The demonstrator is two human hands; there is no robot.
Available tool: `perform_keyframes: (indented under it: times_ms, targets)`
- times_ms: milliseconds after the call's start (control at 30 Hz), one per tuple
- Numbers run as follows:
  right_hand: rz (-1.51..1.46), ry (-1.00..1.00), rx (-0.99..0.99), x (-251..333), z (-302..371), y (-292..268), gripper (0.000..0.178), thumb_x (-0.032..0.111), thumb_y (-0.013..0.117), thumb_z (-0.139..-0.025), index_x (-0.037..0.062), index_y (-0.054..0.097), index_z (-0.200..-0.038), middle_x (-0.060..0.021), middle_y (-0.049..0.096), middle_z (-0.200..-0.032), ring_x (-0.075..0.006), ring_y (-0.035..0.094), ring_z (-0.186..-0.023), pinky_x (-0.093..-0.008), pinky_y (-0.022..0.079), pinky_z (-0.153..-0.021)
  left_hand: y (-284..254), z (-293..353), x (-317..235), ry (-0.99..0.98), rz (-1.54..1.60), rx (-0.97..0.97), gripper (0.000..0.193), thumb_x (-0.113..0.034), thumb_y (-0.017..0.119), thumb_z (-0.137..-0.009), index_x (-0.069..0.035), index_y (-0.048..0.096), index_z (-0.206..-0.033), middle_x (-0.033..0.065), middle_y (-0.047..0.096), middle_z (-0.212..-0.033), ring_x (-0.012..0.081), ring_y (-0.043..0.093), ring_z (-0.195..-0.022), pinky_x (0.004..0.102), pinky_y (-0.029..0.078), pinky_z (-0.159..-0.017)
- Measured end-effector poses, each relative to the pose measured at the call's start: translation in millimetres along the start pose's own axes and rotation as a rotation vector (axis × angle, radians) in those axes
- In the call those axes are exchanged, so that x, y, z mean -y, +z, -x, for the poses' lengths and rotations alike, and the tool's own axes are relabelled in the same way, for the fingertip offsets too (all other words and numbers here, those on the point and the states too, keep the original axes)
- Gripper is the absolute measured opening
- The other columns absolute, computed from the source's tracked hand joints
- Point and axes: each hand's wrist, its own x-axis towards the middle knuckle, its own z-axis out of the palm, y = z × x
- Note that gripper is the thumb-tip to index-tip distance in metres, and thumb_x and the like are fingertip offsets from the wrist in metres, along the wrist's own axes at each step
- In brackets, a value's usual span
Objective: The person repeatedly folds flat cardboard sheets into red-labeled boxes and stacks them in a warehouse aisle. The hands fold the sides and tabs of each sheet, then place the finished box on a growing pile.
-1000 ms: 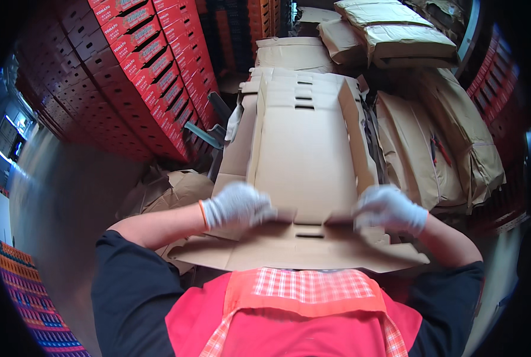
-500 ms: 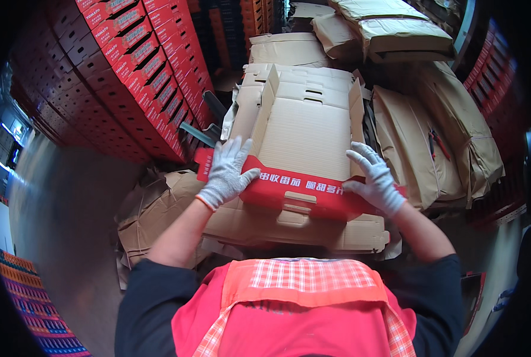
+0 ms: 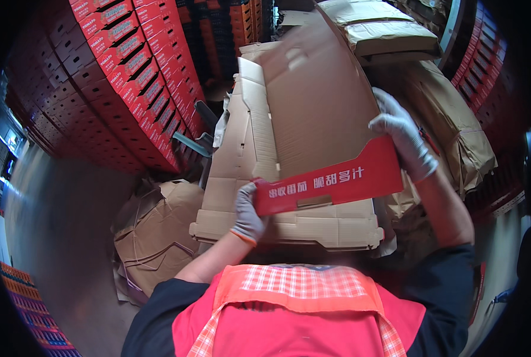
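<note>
A partly folded cardboard box is tilted up, its brown inside facing me and its far end smeared by motion. The box's red front panel bears white lettering. My left hand, in a pale knit glove, is closed on the left end of that panel. My right hand, gloved too, grips the right side of the box, with some fingers hidden behind the board. Beneath lies a stack of flat brown box blanks, several of its layers showing at the near edge.
Tall stacks of red boxes rise at the left. Paper-wrapped bundles lie at the right, another wrapped bundle at the near left. A light-blue bar juts out beside the stack. More wrapped packs are piled at the back.
The box has gone from lying on the stack to tilted up, its far end raised. My left hand moved down and right to the panel's corner; my right hand moved up along the side.
</note>
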Motion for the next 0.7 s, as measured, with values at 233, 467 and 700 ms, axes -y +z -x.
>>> perform_keyframes:
  times_ms: [233, 467, 700]
  targets:
    - [1.162, -0.385, 0.438, 75.5, -6.2, 88.4, 0.053, 0.010, 0.062, -0.074, 0.0049, 0.056, -0.127, -0.0142, 0.058, -0.120, -0.0297, 0.063, -0.104, -0.0364, 0.052, -0.089, 5.9, 15.9, 61.2, -0.726, -0.278, 0.158, 0.030, -0.025, 0.049, -0.097, -0.003, 0.063, -0.110, 0.0156, 0.067, -0.112, 0.0325, 0.066, -0.100, 0.0468, 0.053, -0.095]
    - [1.589, -0.454, -0.047, 35.2, -68.1, 81.7, 0.030, 0.035, 0.058, -0.096, 0.0079, 0.070, -0.098, -0.0136, 0.068, -0.085, -0.0320, 0.068, -0.074, -0.0391, 0.055, -0.065, 115.1, 90.3, -55.3, 1.426, -1.621, 0.619, 0.075, -0.049, 0.070, -0.081, 0.005, 0.056, -0.131, 0.0273, 0.051, -0.139, 0.0439, 0.046, -0.132, 0.0530, 0.033, -0.111]
    - [1.021, -0.402, 0.021, 30.4, -40.4, 45.6, 0.033, 0.027, 0.067, -0.091, 0.0006, 0.061, -0.111, -0.0197, 0.070, -0.096, -0.0340, 0.070, -0.089, -0.0388, 0.054, -0.081, 237.6, 51.7, -80.4, 1.037, -2.057, 0.756, 0.086, -0.068, 0.075, -0.061, 0.003, 0.062, -0.108, 0.0211, 0.062, -0.102, 0.0363, 0.059, -0.105, 0.0462, 0.046, -0.093]
